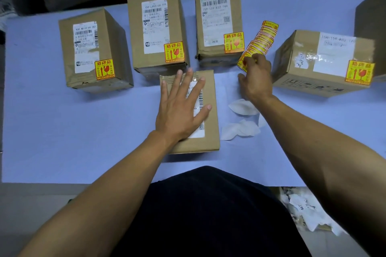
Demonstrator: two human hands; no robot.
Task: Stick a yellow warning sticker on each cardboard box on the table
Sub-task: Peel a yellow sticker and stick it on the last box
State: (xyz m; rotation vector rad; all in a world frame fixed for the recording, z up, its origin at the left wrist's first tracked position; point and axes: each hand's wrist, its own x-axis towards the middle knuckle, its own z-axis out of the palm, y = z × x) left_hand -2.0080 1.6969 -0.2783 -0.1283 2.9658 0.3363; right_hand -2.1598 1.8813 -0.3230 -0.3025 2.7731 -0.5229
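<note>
On the blue table (pixel 62 131), four cardboard boxes already carry a yellow warning sticker at the near right corner of the top face: the big box at three o'clock (pixel 309 81), marked "159-159" in blurred print, then the row from ten to one o'clock, the left box (pixel 108 33), the middle box (pixel 154 2) reading "100 L953 00 771", and the right box (pixel 198 33) reading "159-159 K02 160". The small box at the centre (pixel 208 142) has no sticker yet, so this looks like the fetching step for it. The left hand (pixel 181 108) lies flat on its shipping label with fingers spread, steadying it. At two o'clock the right hand (pixel 255 77) pinches the near end of the fanned sticker strip (pixel 263 37). Next, I judge, one sticker must be peeled free and pressed onto bare cardboard. Crumpled white backing papers (pixel 242 108) lie just right of the small box.
</note>
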